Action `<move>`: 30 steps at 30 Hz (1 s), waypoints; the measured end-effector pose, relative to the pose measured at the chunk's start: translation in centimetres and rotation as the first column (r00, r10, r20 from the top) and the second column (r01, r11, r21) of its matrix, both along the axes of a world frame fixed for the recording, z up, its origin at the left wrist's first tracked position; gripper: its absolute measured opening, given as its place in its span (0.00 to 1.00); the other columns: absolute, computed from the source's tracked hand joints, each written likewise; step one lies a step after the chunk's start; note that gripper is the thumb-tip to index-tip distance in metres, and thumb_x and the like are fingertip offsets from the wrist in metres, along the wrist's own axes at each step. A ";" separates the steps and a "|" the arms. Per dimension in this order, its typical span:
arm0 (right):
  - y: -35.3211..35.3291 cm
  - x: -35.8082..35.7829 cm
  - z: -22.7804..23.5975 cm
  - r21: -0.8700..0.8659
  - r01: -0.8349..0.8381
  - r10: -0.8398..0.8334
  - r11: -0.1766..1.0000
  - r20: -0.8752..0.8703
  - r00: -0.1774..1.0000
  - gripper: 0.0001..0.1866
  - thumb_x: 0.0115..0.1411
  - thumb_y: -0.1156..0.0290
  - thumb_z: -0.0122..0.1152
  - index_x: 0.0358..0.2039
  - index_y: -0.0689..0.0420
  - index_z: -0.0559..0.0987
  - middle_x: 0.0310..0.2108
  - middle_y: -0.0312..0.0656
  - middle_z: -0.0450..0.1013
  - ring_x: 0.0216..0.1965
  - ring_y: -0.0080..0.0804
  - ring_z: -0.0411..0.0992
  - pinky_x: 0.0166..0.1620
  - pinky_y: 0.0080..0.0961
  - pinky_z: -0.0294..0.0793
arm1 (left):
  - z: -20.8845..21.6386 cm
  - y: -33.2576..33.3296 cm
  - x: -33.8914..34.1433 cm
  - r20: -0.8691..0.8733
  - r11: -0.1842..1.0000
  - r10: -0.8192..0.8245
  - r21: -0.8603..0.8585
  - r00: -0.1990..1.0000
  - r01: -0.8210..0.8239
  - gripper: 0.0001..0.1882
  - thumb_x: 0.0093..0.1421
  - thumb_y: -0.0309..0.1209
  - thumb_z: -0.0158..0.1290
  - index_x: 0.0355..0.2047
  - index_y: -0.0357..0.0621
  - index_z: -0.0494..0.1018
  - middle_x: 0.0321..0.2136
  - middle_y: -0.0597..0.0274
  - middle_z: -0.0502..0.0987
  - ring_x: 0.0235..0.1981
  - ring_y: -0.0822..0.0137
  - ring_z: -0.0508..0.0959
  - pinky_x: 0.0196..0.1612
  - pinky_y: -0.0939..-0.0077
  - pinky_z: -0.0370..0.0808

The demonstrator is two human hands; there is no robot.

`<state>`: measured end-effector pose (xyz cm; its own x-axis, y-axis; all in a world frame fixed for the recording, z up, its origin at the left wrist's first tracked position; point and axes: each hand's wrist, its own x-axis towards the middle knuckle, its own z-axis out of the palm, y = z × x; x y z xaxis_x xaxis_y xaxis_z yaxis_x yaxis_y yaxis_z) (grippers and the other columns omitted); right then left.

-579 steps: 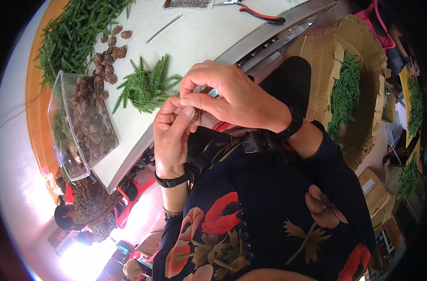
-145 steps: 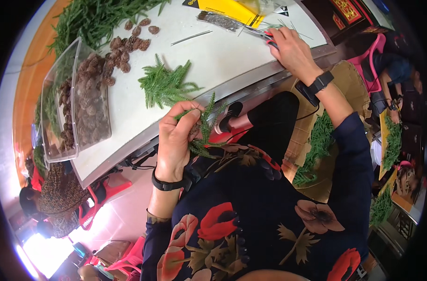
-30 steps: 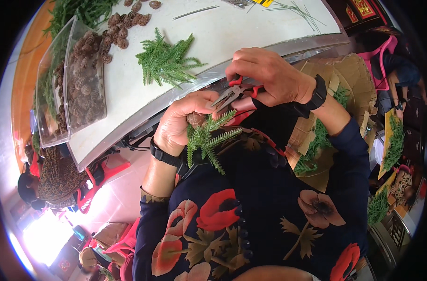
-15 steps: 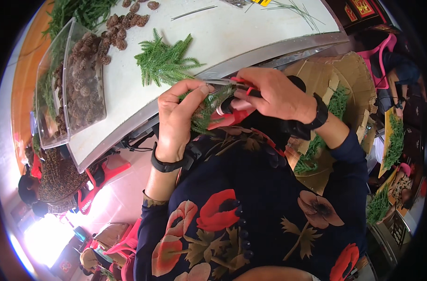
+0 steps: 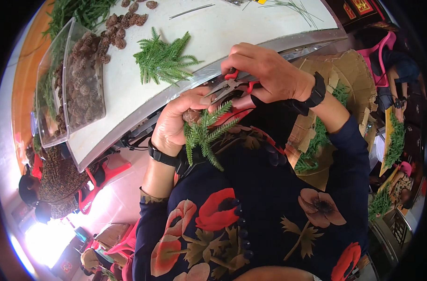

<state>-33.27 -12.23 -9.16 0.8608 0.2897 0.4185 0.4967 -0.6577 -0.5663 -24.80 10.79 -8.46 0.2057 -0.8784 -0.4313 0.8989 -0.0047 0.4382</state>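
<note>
In my left hand (image 5: pixel 178 117) is a green artificial pine sprig (image 5: pixel 206 133), its needled tips hanging down toward my lap. A brown pine cone (image 5: pixel 191 116) sits at the sprig's base, partly covered by my fingers. My right hand (image 5: pixel 269 72) grips pliers (image 5: pixel 230 84) with red handles, and their jaws are spread close to my left thumb. Whether the jaws touch anything is hard to see. On the white table just beyond lies a small pile of green sprigs (image 5: pixel 164 57).
A clear plastic bin (image 5: pixel 85 118) of pine cones stands at the table's left, with loose cones (image 5: pixel 122 28) beside it. Thin wires (image 5: pixel 293 11) lie at the far edge. Cardboard (image 5: pixel 358 70) with greenery is at my right. Other people sit around at both sides.
The pliers have turned and drawn back from my left fingertips, their jaws now spread. My left hand has rolled over, bringing the sprig and pine cone into clearer view.
</note>
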 end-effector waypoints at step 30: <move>0.1 -0.2 -0.3 -0.018 0.047 -0.045 0.999 0.106 0.993 0.18 0.44 0.71 0.68 0.35 0.56 0.72 0.28 0.40 0.66 0.30 0.43 0.67 0.31 0.34 0.67 | 0.7 -0.3 -0.3 -0.009 0.998 -0.030 -0.058 1.000 0.029 0.06 0.55 0.29 0.49 0.29 0.38 0.68 0.26 0.59 0.71 0.27 0.67 0.73 0.34 0.75 0.75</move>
<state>-33.43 -12.09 -9.43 0.8250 0.2601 0.5017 0.5216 -0.6922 -0.4988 -25.11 10.45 -7.73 0.1754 -0.9075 -0.3817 0.9028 -0.0064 0.4299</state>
